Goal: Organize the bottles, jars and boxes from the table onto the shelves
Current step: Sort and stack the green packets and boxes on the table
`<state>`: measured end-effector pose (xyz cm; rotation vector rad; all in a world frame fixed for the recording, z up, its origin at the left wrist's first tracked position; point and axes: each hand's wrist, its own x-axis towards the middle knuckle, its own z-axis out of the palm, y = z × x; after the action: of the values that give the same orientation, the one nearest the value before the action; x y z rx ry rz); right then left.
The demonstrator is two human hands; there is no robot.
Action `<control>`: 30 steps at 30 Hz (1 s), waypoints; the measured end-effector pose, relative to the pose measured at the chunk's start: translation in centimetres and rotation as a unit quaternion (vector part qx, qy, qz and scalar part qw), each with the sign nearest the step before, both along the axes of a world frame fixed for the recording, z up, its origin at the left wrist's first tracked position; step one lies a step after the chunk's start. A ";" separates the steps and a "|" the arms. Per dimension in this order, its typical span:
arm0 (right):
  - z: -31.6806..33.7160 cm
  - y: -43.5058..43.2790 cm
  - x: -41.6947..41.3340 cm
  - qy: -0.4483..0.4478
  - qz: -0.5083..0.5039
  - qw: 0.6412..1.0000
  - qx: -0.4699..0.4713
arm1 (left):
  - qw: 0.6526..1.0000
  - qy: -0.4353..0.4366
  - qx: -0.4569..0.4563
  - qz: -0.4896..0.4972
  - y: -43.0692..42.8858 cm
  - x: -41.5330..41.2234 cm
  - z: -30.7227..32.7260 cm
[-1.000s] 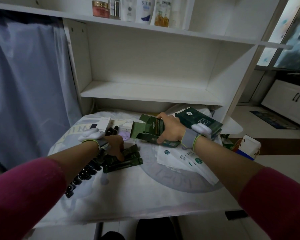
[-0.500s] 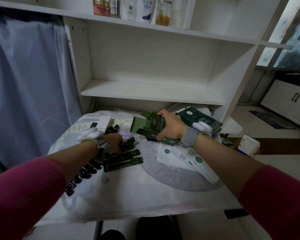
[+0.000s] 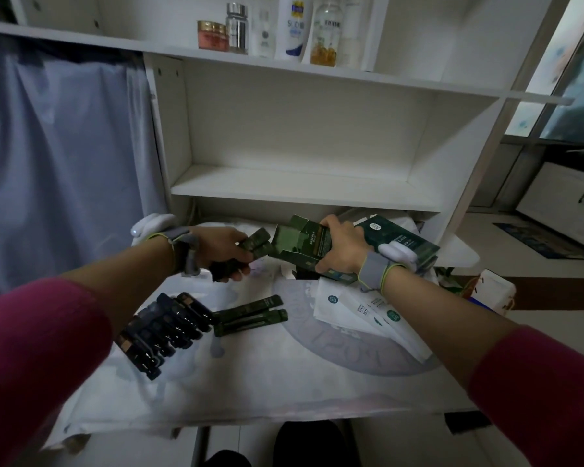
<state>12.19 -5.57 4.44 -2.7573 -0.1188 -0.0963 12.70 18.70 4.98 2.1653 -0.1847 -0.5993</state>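
Note:
My right hand (image 3: 339, 251) grips an open green box (image 3: 297, 242) above the table's back edge, its flaps facing left. My left hand (image 3: 221, 252) holds a few dark green sachets (image 3: 257, 246), their tips at the box's open mouth. Two more green sachets (image 3: 250, 316) lie on the white cloth-covered table (image 3: 284, 382), beside a row of several dark sachets (image 3: 162, 332). A dark green flat box (image 3: 402, 241) lies behind my right wrist. The lower shelf (image 3: 300, 187) stands bare. On the upper shelf (image 3: 402, 80) stand a pink jar (image 3: 211, 35) and several bottles (image 3: 294, 28).
White mask packets (image 3: 368, 315) fan out on the table's right part. A blue curtain (image 3: 58, 146) hangs on the left. A white container (image 3: 496, 291) sits on the floor to the right, with a cabinet (image 3: 567, 203) beyond it.
My left hand picked a few green sachets off the table and carried them up and right to the box's mouth. The right hand lifted and tilted the open box slightly.

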 end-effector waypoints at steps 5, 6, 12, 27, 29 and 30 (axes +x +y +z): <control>0.2 0.5 -0.7 0.001 0.038 0.999 -0.012 | 0.998 -0.021 -0.064 0.004 -1.2 -1.1 1.8; 0.1 0.6 -0.9 0.001 0.052 0.999 -0.012 | 0.998 -0.028 -0.054 -0.002 -1.5 -1.1 2.0; 0.3 0.9 -1.6 -0.005 0.108 0.994 -0.008 | 0.998 -0.043 -0.018 -0.033 -3.2 -1.7 2.9; 0.1 0.4 -1.0 -0.011 0.083 0.996 0.017 | 0.994 -0.084 -0.069 -0.009 -4.4 -1.4 2.4; 0.2 0.3 -1.0 -0.010 0.075 0.997 0.011 | 0.992 -0.109 -0.066 0.012 -4.3 -1.2 2.1; 0.2 0.2 -1.0 -0.010 0.067 0.998 0.008 | 0.990 -0.131 -0.045 0.025 -4.1 -1.1 1.9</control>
<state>11.20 -5.34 4.62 -2.7251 -0.3057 -0.0874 11.59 14.60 6.90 2.1490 -0.2925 -0.2716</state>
